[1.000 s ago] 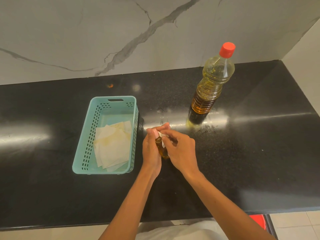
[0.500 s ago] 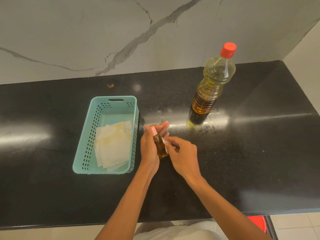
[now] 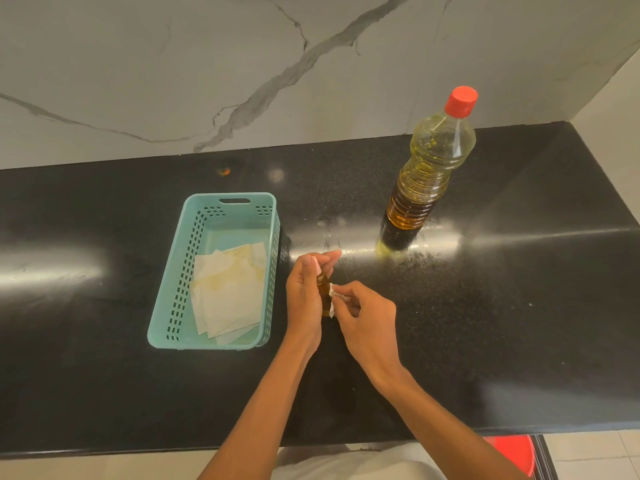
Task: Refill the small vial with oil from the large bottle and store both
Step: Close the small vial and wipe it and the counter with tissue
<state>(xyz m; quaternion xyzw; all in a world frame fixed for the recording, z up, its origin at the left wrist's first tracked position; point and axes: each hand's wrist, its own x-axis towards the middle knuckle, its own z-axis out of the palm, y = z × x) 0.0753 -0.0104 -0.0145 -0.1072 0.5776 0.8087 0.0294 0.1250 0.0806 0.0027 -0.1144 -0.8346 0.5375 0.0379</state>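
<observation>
At the left of the black tabletop (image 3: pixel 519 306) we see a teal basket (image 3: pixel 178 284) lined with pale paper sheets (image 3: pixel 228 292), some of them stained yellow. We take it for the storage place, with the lining there to catch oily drips.

Just right of the basket, the left grip (image 3: pixel 304 294) is curled round the small vial (image 3: pixel 325 292) and holds it close to upright. Thumb and forefinger close near its pale cap (image 3: pixel 316 265). Whether the vial's foot touches the tabletop we cannot tell. The glass shows amber, so we judge the filling done.

Against the vial's right side, the right grip (image 3: pixel 367 318) pinches a white scrap (image 3: pixel 335 299) between thumb and fingertips and presses it to the glass. We read this as wiping off oil, so that the vial goes into the basket clean. The vial thus sits inside the left grip and at the very fingertips of the right, between the two.

Further right and further back, well apart from both grips, the large bottle (image 3: pixel 429 174) stands upright with its red cap (image 3: pixel 461 101) on. A wet shine on the tabletop near its base may be spilled oil. Neither the vial nor the bottle is in the basket yet.
</observation>
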